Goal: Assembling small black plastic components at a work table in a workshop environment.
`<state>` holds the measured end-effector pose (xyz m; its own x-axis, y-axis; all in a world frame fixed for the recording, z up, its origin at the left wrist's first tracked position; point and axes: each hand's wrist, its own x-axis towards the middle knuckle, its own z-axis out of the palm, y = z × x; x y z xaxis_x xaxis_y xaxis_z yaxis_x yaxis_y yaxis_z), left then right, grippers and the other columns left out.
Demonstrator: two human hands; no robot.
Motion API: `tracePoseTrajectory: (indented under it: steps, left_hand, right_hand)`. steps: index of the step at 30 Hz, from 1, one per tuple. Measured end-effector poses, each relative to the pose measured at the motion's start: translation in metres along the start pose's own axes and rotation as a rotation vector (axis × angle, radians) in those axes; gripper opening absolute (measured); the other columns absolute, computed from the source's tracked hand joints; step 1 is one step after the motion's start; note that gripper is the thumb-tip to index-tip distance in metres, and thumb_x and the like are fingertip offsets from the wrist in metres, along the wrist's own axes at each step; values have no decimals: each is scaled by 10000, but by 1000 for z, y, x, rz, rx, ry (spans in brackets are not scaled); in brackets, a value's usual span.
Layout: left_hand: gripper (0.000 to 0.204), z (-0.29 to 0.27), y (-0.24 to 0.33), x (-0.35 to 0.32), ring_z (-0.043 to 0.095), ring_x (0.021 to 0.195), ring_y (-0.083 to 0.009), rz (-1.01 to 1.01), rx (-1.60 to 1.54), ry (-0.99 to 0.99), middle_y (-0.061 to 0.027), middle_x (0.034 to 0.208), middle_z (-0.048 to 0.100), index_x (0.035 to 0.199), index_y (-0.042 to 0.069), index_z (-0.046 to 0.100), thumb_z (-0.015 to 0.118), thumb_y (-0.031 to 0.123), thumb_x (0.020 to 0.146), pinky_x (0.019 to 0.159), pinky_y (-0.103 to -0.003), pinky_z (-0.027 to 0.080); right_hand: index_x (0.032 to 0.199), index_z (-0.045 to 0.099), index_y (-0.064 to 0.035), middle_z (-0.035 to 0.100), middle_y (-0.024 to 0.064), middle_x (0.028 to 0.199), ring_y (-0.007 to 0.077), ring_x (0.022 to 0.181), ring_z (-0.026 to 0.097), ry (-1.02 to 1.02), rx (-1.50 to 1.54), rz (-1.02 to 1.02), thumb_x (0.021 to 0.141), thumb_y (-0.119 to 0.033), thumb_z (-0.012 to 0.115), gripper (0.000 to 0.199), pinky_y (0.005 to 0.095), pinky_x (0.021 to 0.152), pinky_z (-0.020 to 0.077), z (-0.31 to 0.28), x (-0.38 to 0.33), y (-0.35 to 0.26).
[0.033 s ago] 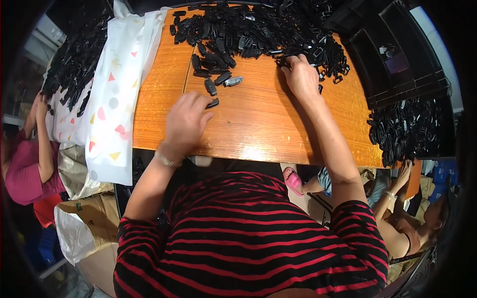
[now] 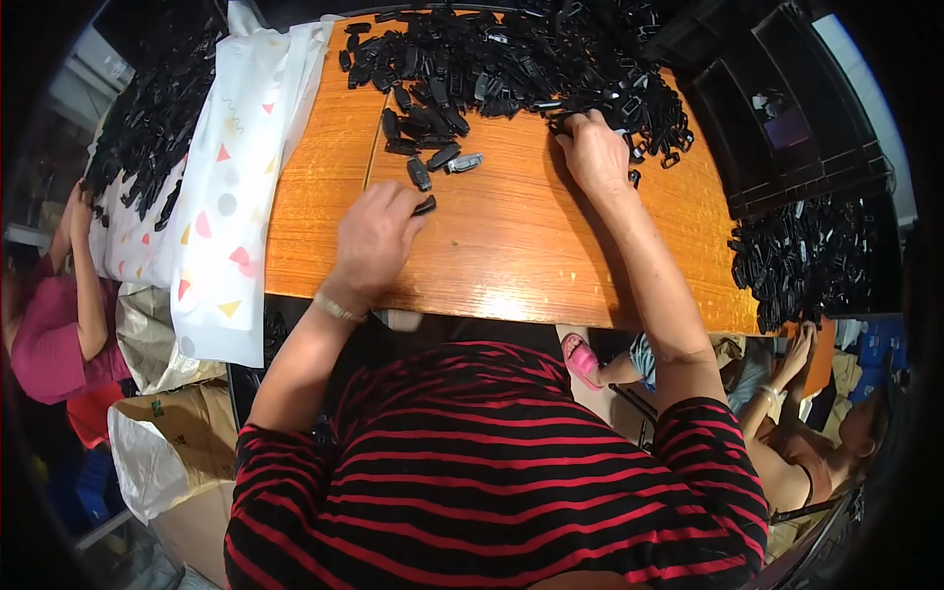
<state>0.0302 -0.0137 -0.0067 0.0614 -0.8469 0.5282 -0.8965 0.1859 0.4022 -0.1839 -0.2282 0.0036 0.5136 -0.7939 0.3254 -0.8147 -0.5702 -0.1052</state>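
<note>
Unmoved since the earlier frame: left hand (image 2: 372, 239), fingers (image 2: 405, 202) curled together on a black clip (image 2: 425, 206), long axis slanting up-right; right hand (image 2: 593, 149), fingers closed into the black clip pile (image 2: 511, 59) on the tabletop (image 2: 511, 246).

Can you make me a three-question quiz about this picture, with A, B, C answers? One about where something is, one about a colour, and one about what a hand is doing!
1. Where does the big pile of black plastic parts lie?
A. At the far edge of the wooden table
B. On the floor
C. In the person's lap

2. What colour are the stripes on the person's shirt?
A. Blue and white
B. Red and black
C. Green and yellow

3. What is the left hand doing?
A. Lying flat and open
B. Hanging off the table
C. Curled, with a small black part at its fingers

Answers:
1. A, the pile spreads along the table's far side, where the right hand reaches into it.
2. B, red and black bands cross the whole shirt.
3. C, the fingers are bent and the black part shows at their tips.
</note>
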Motion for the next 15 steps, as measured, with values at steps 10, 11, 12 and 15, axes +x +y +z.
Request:
tracePoseTrajectory:
  steps: [10, 11, 12, 15]
  left_hand:
    - [149, 11, -12, 0, 560, 843, -295, -103, 32, 3, -97, 834, 575, 894, 36, 669, 705, 124, 779, 716, -381, 477]
    - [167, 11, -12, 1, 560, 839, -293, -110, 32, 4, -97, 836, 573, 905, 35, 671, 711, 136, 778, 715, -379, 477]
    - [167, 10, -11, 1, 560, 839, -293, -113, 31, 4, -97, 836, 573, 905, 35, 671, 711, 136, 778, 715, -379, 477]
    - [189, 5, -7, -1, 562, 846, -290, -114, -26, 12, -102, 847, 572, 914, 30, 672, 724, 143, 772, 719, -379, 480]
  right_hand:
    - [883, 590, 24, 644, 195, 869, 355, 806, 647, -163, 285, -41, 755, -40, 740, 207, 412, 693, 513, -5, -27, -26]
    - [880, 586, 28, 642, 191, 862, 343, 792, 649, -218, 312, -31, 753, -24, 740, 206, 407, 688, 513, -6, -28, -28]
    - [880, 586, 28, 642, 191, 862, 343, 792, 649, -220, 311, -32, 753, -24, 740, 206, 407, 688, 513, -6, -30, -29]
    - [875, 585, 20, 631, 181, 864, 326, 765, 638, -125, 359, -75, 754, -17, 740, 200, 404, 681, 505, -5, -36, -33]
